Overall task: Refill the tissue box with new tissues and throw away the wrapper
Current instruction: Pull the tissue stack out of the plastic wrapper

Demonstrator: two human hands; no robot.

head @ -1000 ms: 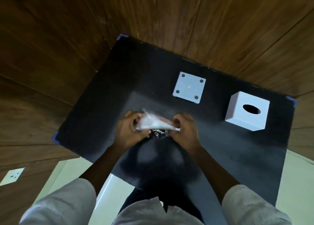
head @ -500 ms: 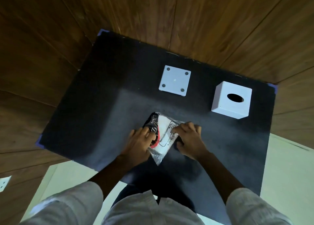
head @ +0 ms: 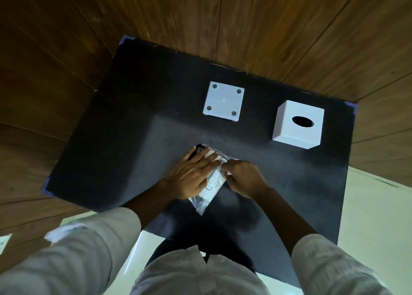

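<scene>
Left hand [head: 193,176]: lies flat with fingers spread, pressing down on the clear-plastic-wrapped white tissue pack [head: 211,181] — nothing clasped.
Right hand [head: 243,178]: fingers curled in, pinching the pack's plastic wrapper at its right edge.
Tissue pack: flat on the black matte table top [head: 116,143], between both hands; its crinkled sealed end sticks out toward the person.
White cube tissue box with oval slot [head: 298,125]: upright, beyond the right hand, well apart.
White square base plate with four dark dots [head: 223,101]: beyond the left hand — just beside the box, not touching.
</scene>
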